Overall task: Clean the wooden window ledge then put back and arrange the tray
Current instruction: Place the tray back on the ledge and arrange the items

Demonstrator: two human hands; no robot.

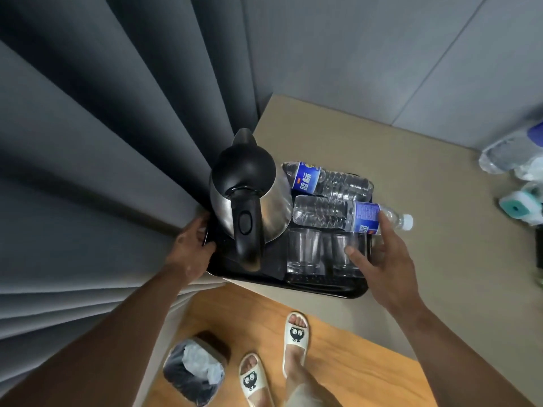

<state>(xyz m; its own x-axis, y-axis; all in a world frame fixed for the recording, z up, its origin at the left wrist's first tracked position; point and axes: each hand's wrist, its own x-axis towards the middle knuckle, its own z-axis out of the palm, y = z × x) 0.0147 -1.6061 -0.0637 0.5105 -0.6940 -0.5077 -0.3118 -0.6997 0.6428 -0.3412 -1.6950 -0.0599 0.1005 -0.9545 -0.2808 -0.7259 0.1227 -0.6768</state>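
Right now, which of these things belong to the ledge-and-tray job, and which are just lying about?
Job: ledge, tray, kettle, water bottles, glasses.
Lying about: waste bin on the floor, sponge and clear bottle at far right.

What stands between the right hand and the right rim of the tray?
A lying water bottle overhangs that rim of the tray, cap outward; the right hand touches it there. Nothing blocks the left hand, which grips the left rim.

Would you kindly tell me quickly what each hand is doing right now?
Left hand: grips the left rim of the black plastic tray.
Right hand: open, straight index finger touching the nearer clear blue-labelled water bottle.
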